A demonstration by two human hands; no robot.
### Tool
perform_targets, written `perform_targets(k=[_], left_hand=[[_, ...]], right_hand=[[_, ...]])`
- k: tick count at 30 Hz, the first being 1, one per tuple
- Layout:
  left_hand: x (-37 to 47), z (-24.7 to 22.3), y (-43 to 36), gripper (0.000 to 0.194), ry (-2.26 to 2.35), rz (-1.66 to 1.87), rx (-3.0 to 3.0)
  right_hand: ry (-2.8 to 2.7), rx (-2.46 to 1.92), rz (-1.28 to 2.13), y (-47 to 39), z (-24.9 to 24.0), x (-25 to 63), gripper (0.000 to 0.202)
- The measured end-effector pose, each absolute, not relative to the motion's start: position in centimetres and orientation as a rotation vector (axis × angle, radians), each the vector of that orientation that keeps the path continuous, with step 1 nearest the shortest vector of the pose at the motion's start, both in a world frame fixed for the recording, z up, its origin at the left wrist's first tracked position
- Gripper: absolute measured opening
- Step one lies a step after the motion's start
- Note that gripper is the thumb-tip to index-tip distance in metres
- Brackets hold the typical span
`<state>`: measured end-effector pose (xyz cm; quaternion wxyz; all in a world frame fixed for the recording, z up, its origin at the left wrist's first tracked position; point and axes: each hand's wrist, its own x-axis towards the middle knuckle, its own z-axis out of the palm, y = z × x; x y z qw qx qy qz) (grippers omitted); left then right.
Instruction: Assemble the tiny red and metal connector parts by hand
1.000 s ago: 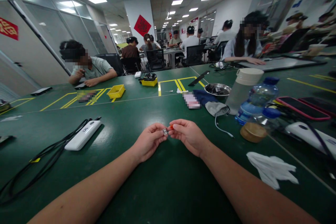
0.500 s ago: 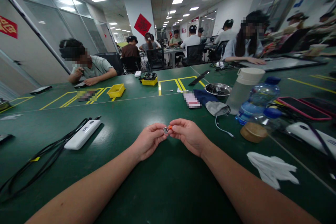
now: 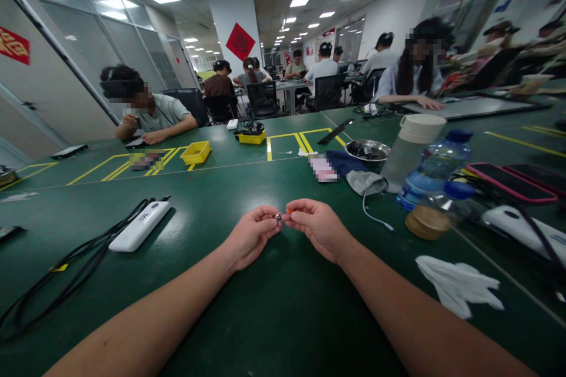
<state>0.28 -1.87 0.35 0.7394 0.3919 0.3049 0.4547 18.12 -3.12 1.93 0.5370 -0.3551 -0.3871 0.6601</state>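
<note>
Between the thumb and fingers of my left hand (image 3: 251, 237) is a small silvery metal piece (image 3: 278, 218). My right hand (image 3: 319, 230) pinches a small orange piece (image 3: 290, 211), mostly covered by the fingertips. Both hands are close together above the green table (image 3: 274, 318), their fingertips almost touching. The exact shape of either piece is too small to tell.
A white power bank (image 3: 140, 226) with black cables lies at the left. On the right are a white-lidded bottle (image 3: 413, 150), a blue-capped bottle (image 3: 435, 168), a jar (image 3: 428, 219), a metal bowl (image 3: 384, 156) and a white tissue (image 3: 460, 284). People sit beyond.
The silvery piece has turned slightly in my left fingers. The orange piece has shifted a little in my right fingers, with a small gap now between the two pieces.
</note>
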Motion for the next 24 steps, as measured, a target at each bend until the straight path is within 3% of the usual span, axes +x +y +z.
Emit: perform_targets(k=[10, 24], left_hand=[[0.07, 0.55, -1.78, 0.014, 0.700, 1.008, 0.847], [0.34, 0.31, -1.79, 0.022, 0.691, 1.058, 0.873]], right_hand=[[-0.969, -0.887, 1.565, -3.12, 1.73, 18.33, 0.023], [-1.048, -0.898, 1.527, -3.13, 1.42, 18.38, 0.024]])
